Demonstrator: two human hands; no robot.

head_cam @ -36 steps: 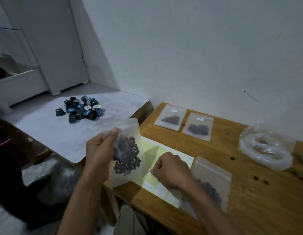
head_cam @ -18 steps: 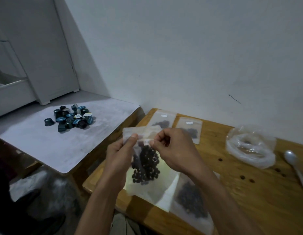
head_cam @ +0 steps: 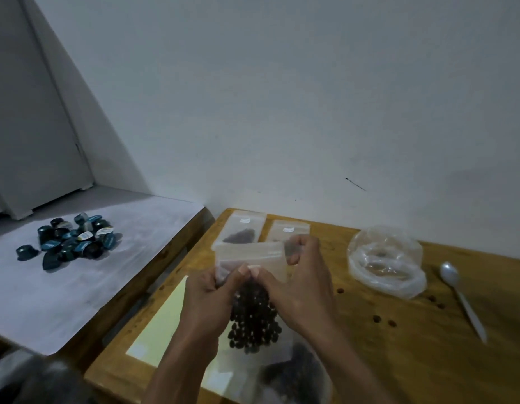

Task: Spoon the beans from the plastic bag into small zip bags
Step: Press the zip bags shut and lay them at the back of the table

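Over the near middle of the wooden bench, the left hand and right hand each have a tight grip on the upper part of a small zip bag, thumbs pinching side by side while dark beans hang in its lower part. Two filled zip bags lie flat at the bench's far left corner. The crumpled plastic bag sits towards the far right edge with a white spoon just beside it, loose beans scattered between.
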